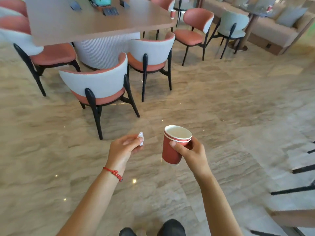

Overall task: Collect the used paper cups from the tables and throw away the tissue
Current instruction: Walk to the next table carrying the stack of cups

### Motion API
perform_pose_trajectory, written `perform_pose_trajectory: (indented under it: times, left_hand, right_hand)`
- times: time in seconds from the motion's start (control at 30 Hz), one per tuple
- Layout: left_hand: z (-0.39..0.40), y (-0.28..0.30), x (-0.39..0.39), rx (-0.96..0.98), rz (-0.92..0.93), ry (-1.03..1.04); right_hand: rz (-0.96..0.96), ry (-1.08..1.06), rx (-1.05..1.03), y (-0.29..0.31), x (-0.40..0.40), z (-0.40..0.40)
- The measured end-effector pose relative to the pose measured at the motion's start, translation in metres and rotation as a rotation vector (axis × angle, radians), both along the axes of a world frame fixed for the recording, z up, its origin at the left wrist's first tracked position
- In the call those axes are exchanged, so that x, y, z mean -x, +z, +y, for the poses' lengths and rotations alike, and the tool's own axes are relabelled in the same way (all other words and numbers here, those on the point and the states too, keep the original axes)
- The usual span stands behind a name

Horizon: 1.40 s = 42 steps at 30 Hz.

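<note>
My right hand point(189, 151) grips a stack of two red paper cups point(171, 150) with white insides, held upright over the floor. My left hand point(124, 149) pinches a small crumpled white tissue point(140, 138) between thumb and fingers. Another red paper cup point(172, 13) stands beyond the far right corner of the large table point(95, 19). A further red cup point(269, 8) shows blurred on the glass table point(255, 9) at the back right.
Chairs with pink seats and pale backs point(95, 86) ring the large table ahead left; more chairs point(196, 31) and a beige sofa point(281, 28) stand at the back right. Dark chair legs point(301, 169) jut in at the right edge. Marble floor point(221, 108) lies ahead.
</note>
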<state>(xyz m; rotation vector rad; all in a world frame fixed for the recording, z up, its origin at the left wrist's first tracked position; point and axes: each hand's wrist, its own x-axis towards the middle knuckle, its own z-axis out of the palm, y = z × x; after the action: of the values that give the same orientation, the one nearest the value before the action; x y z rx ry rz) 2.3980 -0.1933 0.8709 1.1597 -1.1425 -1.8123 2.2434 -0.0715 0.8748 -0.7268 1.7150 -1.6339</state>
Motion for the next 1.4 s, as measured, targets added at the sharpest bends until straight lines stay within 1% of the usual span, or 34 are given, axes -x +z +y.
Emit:
perform_pose_trajectory:
  times: [0.2,0.3,0.43,0.73,0.97,1.03,1.1,1.23,1.4]
  left_hand:
    - [-0.039,-0.008,0.017,0.002,-0.009,0.139]
    - [-0.061,-0.006,0.043,0.004,-0.003,0.188]
    - [-0.086,-0.003,0.091,0.003,-0.017,0.204]
    - [-0.151,0.005,0.2,-0.019,-0.008,0.107]
    - [-0.258,0.0,0.286,0.037,-0.009,-0.025]
    - [-0.29,-0.032,0.312,0.058,-0.016,-0.061]
    - [-0.326,-0.046,0.336,0.039,-0.023,-0.075]
    - [-0.386,-0.047,0.386,0.004,0.014,-0.132]
    - [-0.432,-0.051,0.464,-0.018,0.033,-0.191]
  right_hand:
    - [0.008,0.147,0.015,-0.003,0.034,-0.065]
    - [0.014,0.189,0.027,-0.002,0.065,-0.094]
    - [0.005,0.194,0.03,-0.001,0.116,-0.121]
    - [-0.007,0.082,0.013,-0.009,0.219,-0.178]
    - [-0.005,-0.07,0.031,-0.02,0.295,-0.264]
    - [0.004,-0.097,0.03,-0.053,0.313,-0.292]
    - [-0.01,-0.132,0.016,-0.065,0.333,-0.321]
    - [-0.022,-0.196,0.009,-0.066,0.374,-0.363]
    - [-0.03,-0.267,-0.009,-0.069,0.442,-0.395]
